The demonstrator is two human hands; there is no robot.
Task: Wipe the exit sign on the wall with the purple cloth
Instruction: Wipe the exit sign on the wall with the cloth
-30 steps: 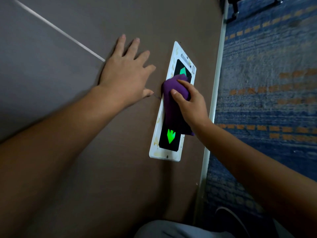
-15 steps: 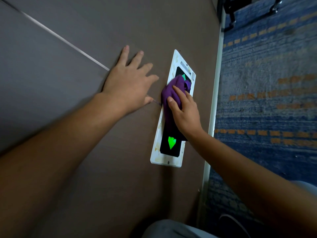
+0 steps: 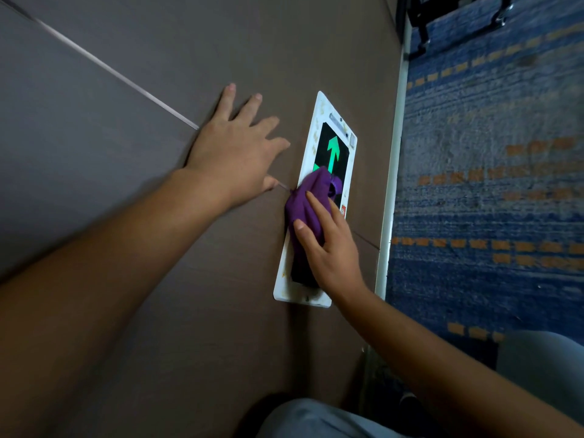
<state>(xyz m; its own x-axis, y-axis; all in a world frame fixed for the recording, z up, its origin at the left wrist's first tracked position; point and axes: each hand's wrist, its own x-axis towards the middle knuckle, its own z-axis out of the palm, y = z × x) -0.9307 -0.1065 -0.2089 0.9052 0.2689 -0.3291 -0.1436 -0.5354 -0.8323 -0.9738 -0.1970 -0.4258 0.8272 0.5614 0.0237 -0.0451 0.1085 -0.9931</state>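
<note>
The exit sign (image 3: 319, 128) is a white-framed plate with a black panel, fixed low on the brown wall. A green arrow (image 3: 333, 153) glows on its far half. The purple cloth (image 3: 305, 203) lies bunched over the middle of the sign. My right hand (image 3: 328, 251) presses on the cloth and covers the near half of the panel, hiding the second arrow. My left hand (image 3: 235, 150) lies flat on the wall just left of the sign, fingers spread, holding nothing.
A white skirting strip (image 3: 393, 172) runs along the foot of the wall (image 3: 126, 216). To its right lies blue carpet with orange dashes (image 3: 493, 184). Black furniture legs (image 3: 423, 30) stand at the top right. My grey-trousered knees (image 3: 537, 368) show at the bottom.
My right hand has slid the cloth along the sign toward me. The far green arrow is now uncovered and the near arrow is hidden. My left hand stays on the wall.
</note>
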